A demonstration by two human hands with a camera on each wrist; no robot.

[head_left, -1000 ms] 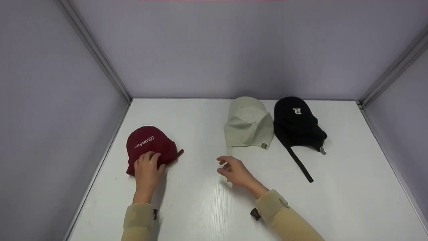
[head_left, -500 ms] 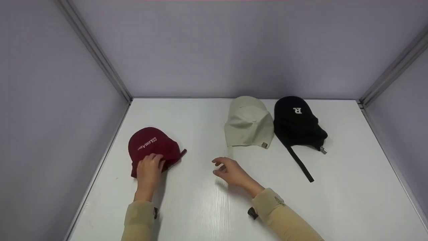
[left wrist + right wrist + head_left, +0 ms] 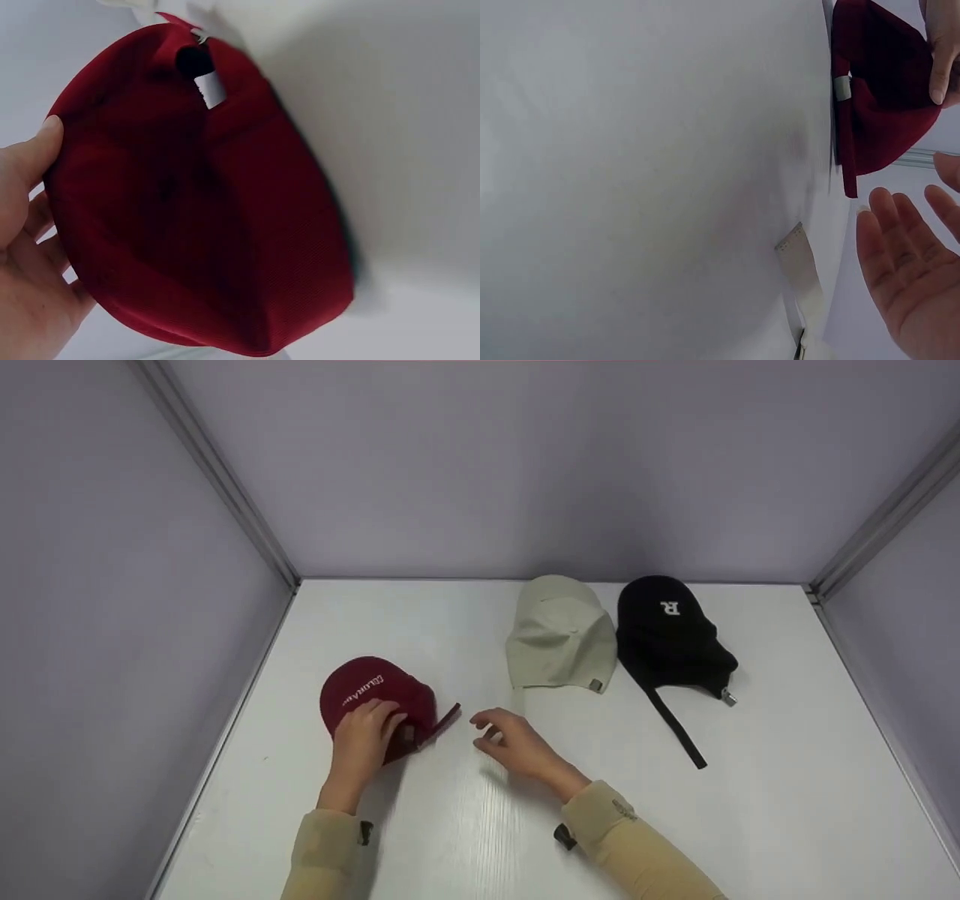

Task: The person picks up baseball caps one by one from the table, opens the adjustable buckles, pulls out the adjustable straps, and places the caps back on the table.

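Observation:
A dark red baseball cap (image 3: 375, 690) with white lettering is on the left part of the table in the head view. My left hand (image 3: 364, 739) pinches its near rim, thumb inside and fingers outside, as the left wrist view shows. That view looks into the cap's hollow (image 3: 165, 187), where a white tag (image 3: 211, 89) shows. The cap's loose strap (image 3: 442, 724) points right, toward my right hand (image 3: 514, 742). That hand hovers over the table with relaxed, slightly bent fingers and holds nothing; its palm shows in the right wrist view.
A beige cap (image 3: 559, 637) lies at the back, right of centre. Beside it on the right is a black cap (image 3: 667, 637) with a white R, its long strap (image 3: 679, 731) trailing toward me. Grey walls (image 3: 480, 472) border the white table (image 3: 465, 840).
The left hand has shifted the red cap to the right and a little nearer. My right hand has drifted slightly left. Beige and black caps lie as before.

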